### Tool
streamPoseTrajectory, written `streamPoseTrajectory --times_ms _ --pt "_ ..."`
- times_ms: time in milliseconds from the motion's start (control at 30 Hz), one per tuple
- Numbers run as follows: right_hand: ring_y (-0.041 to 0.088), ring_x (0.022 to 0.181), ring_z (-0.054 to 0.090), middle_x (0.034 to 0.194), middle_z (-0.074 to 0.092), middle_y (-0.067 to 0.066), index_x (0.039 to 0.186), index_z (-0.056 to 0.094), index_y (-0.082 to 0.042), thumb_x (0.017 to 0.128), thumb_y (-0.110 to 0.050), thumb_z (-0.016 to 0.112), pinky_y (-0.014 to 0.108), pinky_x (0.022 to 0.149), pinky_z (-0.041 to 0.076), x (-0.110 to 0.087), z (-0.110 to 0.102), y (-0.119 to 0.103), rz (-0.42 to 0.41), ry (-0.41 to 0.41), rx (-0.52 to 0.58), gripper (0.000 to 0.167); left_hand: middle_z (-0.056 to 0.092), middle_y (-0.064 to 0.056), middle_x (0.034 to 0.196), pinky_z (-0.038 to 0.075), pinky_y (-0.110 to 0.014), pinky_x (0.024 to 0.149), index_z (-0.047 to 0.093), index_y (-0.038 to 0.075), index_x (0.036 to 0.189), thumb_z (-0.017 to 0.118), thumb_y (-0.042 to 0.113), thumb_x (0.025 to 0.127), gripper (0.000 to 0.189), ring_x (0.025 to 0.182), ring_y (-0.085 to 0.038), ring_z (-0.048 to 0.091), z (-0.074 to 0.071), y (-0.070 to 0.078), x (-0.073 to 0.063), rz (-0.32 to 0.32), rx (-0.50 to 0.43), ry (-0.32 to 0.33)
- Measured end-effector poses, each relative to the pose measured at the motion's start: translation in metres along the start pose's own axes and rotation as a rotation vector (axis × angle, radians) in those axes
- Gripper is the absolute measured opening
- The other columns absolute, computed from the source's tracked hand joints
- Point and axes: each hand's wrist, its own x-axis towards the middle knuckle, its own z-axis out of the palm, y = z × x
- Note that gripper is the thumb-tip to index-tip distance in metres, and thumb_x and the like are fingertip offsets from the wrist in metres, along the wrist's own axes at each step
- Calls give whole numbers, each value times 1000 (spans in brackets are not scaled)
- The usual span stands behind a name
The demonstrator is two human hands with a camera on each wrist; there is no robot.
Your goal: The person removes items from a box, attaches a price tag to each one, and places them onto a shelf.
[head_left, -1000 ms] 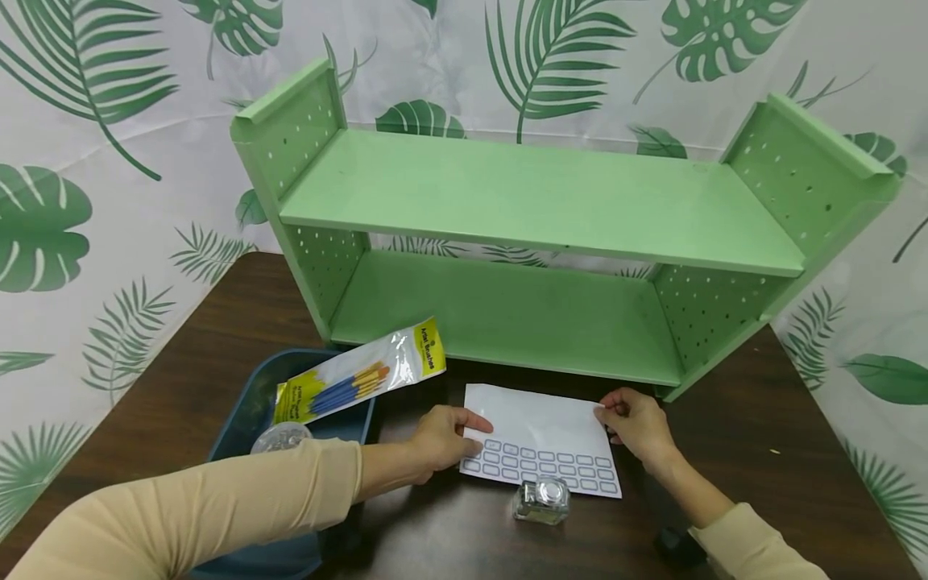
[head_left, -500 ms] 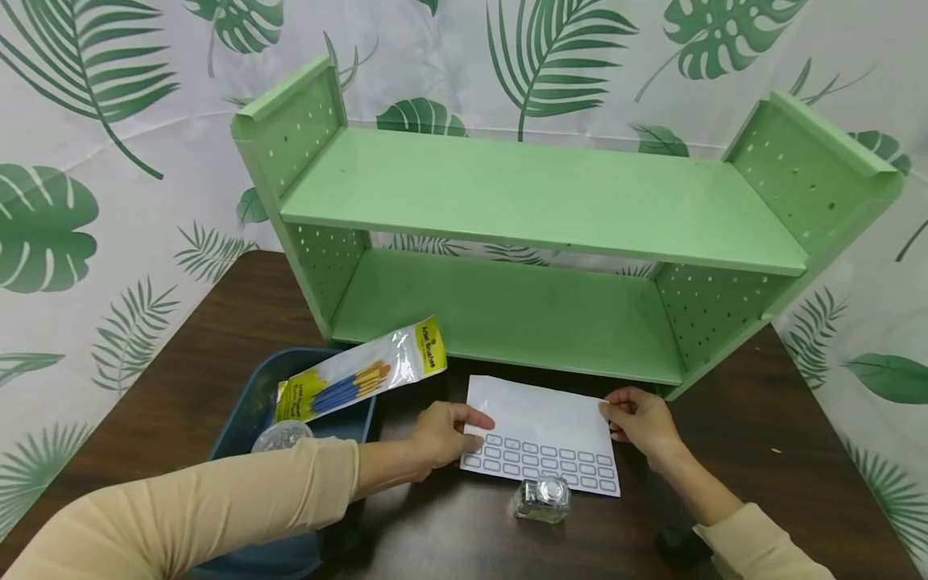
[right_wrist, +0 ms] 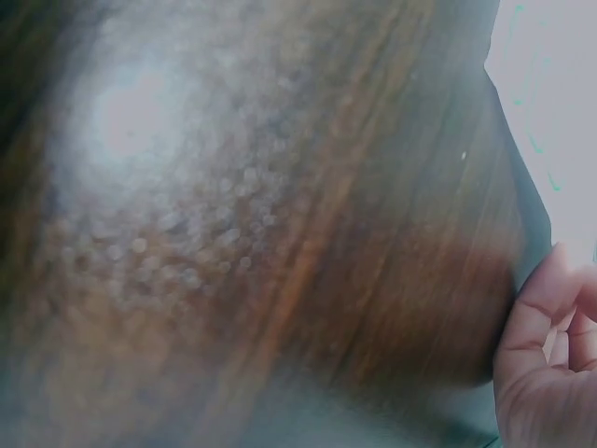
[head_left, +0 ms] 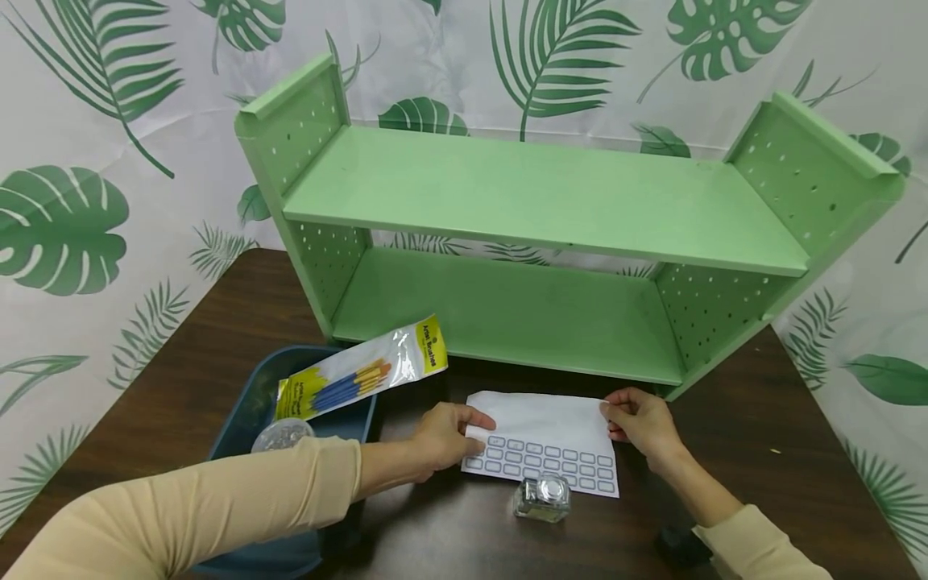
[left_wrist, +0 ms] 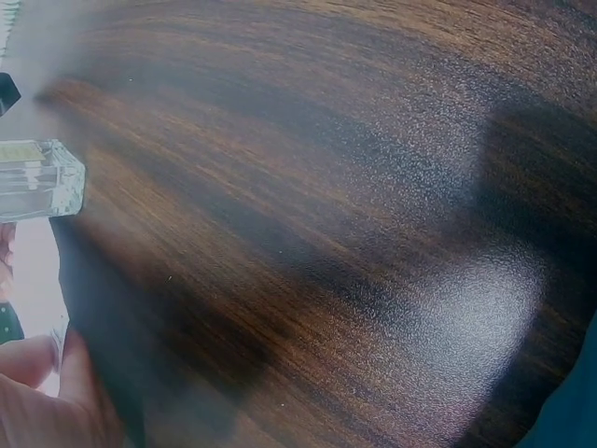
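Note:
A white sheet of paper (head_left: 544,415) printed with rows of small rounded boxes lies before me, its far part bent. At its left edge my left hand (head_left: 444,439) pinches it between thumb and fingers. My right hand (head_left: 641,423) pinches the right edge near the far corner. A small glass jar with a silvery lid (head_left: 542,498) stands at the sheet's near edge. In the left wrist view, the left hand (left_wrist: 51,397) shows at the lower left, below the glass jar (left_wrist: 42,179). The right wrist view has the right hand (right_wrist: 550,345) at the paper's edge (right_wrist: 546,112).
A green two-tier shelf (head_left: 507,302) stands behind the paper. To the left sits a blue bin (head_left: 250,395) bearing an artist brushes packet (head_left: 362,370) and a clear round container (head_left: 283,435). A dark object (head_left: 681,546) lies by the right sleeve.
The far part of the paper rises a little, then bends lower toward me. Both hands keep their hold and barely move. The jar stays in place.

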Motion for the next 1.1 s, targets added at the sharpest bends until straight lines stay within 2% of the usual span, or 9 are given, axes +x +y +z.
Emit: streamPoseTrajectory --times_ms 233,433,667,933,1100 --pt "7 62 55 78 55 5 109 52 11 93 -4 56 21 56 52 -1 -1 -3 17 2 -3 23 59 -4 73 38 -20 56 72 1 95 67 -8 76 21 68 -10 48 -1 3 -1 23 33 23" --pt "7 63 55 79 55 5 110 51 11 93 -5 56 22 56 53 -2 -2 -4 28 0 2 24 60 -2 71 38 -19 55 73 2 92 68 -6 78 17 67 -10 49 -2 4 0 34 13 21" --pt "8 63 55 77 54 5 111 50 12 93 -5 55 21 57 53 -4 -4 -3 44 -10 11 25 49 1 63 34 -18 52 73 2 87 68 -4 78 12 65 -10 46 -2 5 1 76 24 31" --pt "7 63 55 77 54 4 113 49 12 94 -7 55 22 58 53 -4 -8 -1 58 -28 22 28 53 1 61 36 -18 49 71 1 86 68 -4 79 9 60 -8 49 -2 7 0 106 45 25" --pt "6 63 55 77 55 2 114 48 12 94 -7 55 22 58 53 -4 -11 0 63 -36 37 28 55 1 61 35 -19 47 70 1 85 68 -3 79 8 58 -8 48 -2 9 0 97 71 33"
